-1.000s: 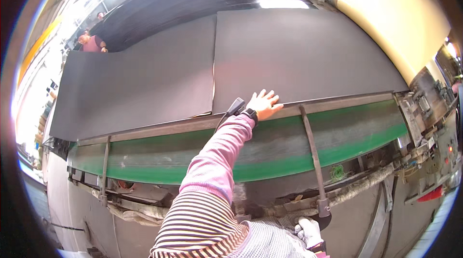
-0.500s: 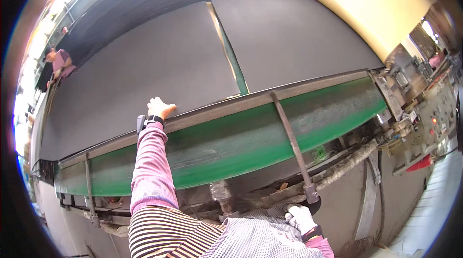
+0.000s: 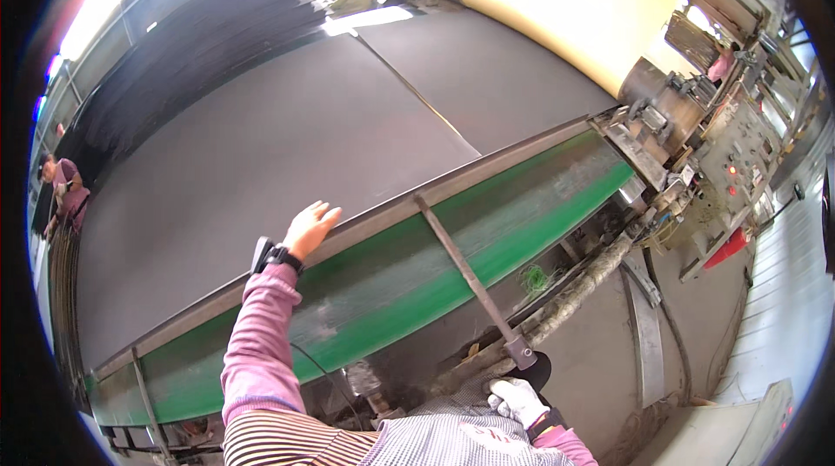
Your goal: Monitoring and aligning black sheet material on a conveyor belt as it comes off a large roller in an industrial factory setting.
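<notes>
My left hand (image 3: 311, 229), bare with a dark watch-like band at the wrist, reaches over the near metal rail (image 3: 383, 212). Its fingers are stretched out beside the edge of a large dark grey sheet (image 3: 261, 170); whether they touch it I cannot tell. A second dark sheet (image 3: 504, 66) lies to the right, parted from the first by a narrow, light-edged seam (image 3: 417, 93). Low in front of my body, my right hand (image 3: 516, 400) wears a whitish glove. Its fingers are curled close to a black rounded piece (image 3: 537, 370), and what they hold is hidden.
A green belt (image 3: 391, 266) runs below the rail, crossed by a slanting metal bar (image 3: 470, 279). Cream-coloured sheeting (image 3: 565, 5) comes off a roller at the far right. Machine parts and a control panel (image 3: 731, 161) stand right. A co-worker (image 3: 67, 187) stands far left.
My view has turned, shifting the scene leftward. The wide gap between the two dark sheets has narrowed to a thin seam. My left hand has come off the sheet to the rail.
</notes>
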A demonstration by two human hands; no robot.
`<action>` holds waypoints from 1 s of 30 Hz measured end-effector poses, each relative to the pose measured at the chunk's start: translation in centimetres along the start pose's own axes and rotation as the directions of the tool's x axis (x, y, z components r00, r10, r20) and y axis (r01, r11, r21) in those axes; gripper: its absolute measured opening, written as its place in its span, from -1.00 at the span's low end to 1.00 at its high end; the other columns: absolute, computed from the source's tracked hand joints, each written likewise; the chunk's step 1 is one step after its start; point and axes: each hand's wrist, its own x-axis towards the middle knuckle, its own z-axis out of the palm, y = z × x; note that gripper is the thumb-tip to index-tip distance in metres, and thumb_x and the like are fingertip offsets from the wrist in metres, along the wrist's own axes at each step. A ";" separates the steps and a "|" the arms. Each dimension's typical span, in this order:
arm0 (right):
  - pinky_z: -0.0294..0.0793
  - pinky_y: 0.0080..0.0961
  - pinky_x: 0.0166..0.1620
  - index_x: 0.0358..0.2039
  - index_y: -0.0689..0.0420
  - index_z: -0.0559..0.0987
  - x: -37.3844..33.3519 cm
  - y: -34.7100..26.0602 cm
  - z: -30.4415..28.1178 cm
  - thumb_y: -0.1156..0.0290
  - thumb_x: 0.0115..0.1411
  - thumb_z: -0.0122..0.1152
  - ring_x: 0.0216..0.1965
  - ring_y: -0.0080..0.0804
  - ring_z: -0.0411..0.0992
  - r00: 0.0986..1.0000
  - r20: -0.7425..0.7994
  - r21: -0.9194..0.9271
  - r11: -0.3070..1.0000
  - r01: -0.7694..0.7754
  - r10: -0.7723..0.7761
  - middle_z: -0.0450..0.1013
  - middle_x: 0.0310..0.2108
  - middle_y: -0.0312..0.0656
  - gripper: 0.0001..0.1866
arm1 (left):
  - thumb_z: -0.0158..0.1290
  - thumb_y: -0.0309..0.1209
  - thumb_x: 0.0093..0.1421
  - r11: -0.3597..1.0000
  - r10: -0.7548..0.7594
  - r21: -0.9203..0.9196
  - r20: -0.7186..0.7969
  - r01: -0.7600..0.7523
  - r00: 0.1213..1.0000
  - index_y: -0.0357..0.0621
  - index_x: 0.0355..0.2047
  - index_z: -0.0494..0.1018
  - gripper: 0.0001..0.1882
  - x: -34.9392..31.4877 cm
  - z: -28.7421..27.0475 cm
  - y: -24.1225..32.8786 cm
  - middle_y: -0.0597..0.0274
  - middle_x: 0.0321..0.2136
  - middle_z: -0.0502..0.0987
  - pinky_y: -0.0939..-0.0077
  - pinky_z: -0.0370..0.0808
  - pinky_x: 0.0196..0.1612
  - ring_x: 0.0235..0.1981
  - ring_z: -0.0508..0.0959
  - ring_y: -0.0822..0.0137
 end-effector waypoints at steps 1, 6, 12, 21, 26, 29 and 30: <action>0.17 -0.65 -0.72 -0.49 0.22 0.49 0.2 0.4 -0.5 0.29 0.05 0.13 -0.78 -0.63 0.23 1.000 -0.010 -0.010 1.000 0.024 -0.024 0.43 -0.63 -0.22 -0.77 | -0.15 -0.17 0.21 0.955 -0.294 -0.032 0.012 0.294 0.956 0.09 -0.16 0.46 -0.71 -0.2 -0.9 0.3 0.02 -0.36 0.51 0.21 0.41 -0.15 -0.25 0.48 0.02; 0.20 -0.63 -0.68 -0.47 0.26 0.50 -0.1 0.4 -1.3 0.27 0.06 0.12 -0.76 -0.59 0.24 0.996 -0.017 -0.038 0.995 0.092 -0.093 0.44 -0.62 -0.20 -0.73 | -0.19 -0.31 0.22 0.635 -0.541 0.635 -0.041 0.440 0.840 -0.07 -0.38 0.46 -0.77 -11.1 -7.1 -9.9 0.05 -0.47 0.50 0.19 0.48 -0.36 -0.40 0.53 0.07; 0.20 -0.71 -0.70 -0.52 0.21 0.48 0.2 0.5 -1.4 0.32 0.13 0.07 -0.75 -0.63 0.23 0.990 0.087 -0.019 0.994 0.110 -0.108 0.42 -0.61 -0.21 -0.79 | -0.18 -0.15 0.23 0.480 -0.751 0.514 -0.178 0.711 0.636 -0.20 -0.49 0.49 -0.60 -23.7 -9.6 -18.8 -0.03 -0.50 0.50 0.20 0.41 -0.25 -0.39 0.49 0.00; 0.21 -0.73 -0.68 -0.42 0.19 0.50 1.2 1.3 -2.4 0.27 0.13 0.11 -0.73 -0.66 0.24 0.992 0.119 0.023 0.999 0.041 -0.044 0.43 -0.58 -0.25 -0.77 | -0.03 -0.21 0.13 0.878 -0.471 0.130 0.057 0.461 0.880 -0.26 -0.59 0.45 -0.66 -12.8 -4.8 -7.7 0.04 -0.53 0.46 0.24 0.36 -0.27 -0.39 0.46 0.07; 0.23 -0.73 -0.66 -0.40 0.18 0.51 1.8 1.4 -2.5 0.28 0.13 0.11 -0.70 -0.65 0.26 0.991 0.126 0.013 0.999 0.036 -0.037 0.43 -0.57 -0.25 -0.79 | 0.02 -0.16 0.08 0.922 -0.386 0.056 0.043 0.384 0.921 -0.23 -0.62 0.48 -0.64 -5.6 -2.8 -0.4 0.07 -0.50 0.47 0.30 0.37 -0.22 -0.33 0.44 0.10; 0.24 -0.73 -0.65 -0.38 0.18 0.52 2.0 1.3 -2.6 0.24 0.13 0.11 -0.69 -0.63 0.27 0.989 0.142 0.010 0.999 0.030 -0.031 0.43 -0.56 -0.26 -0.76 | 0.00 -0.07 0.08 0.942 -0.317 0.158 0.125 0.296 0.940 -0.25 -0.69 0.47 -0.54 -1.1 -0.6 2.0 0.04 -0.60 0.44 0.25 0.37 -0.30 -0.41 0.44 0.07; 0.24 -0.73 -0.65 -0.38 0.18 0.52 1.8 1.1 -2.5 0.24 0.13 0.11 -0.69 -0.63 0.27 0.990 0.142 0.010 1.000 0.025 -0.026 0.43 -0.56 -0.26 -0.76 | -0.01 -0.04 0.07 0.949 -0.284 0.178 0.136 0.259 0.949 -0.25 -0.72 0.46 -0.51 0.1 0.6 2.1 0.02 -0.63 0.43 0.23 0.37 -0.32 -0.44 0.44 0.06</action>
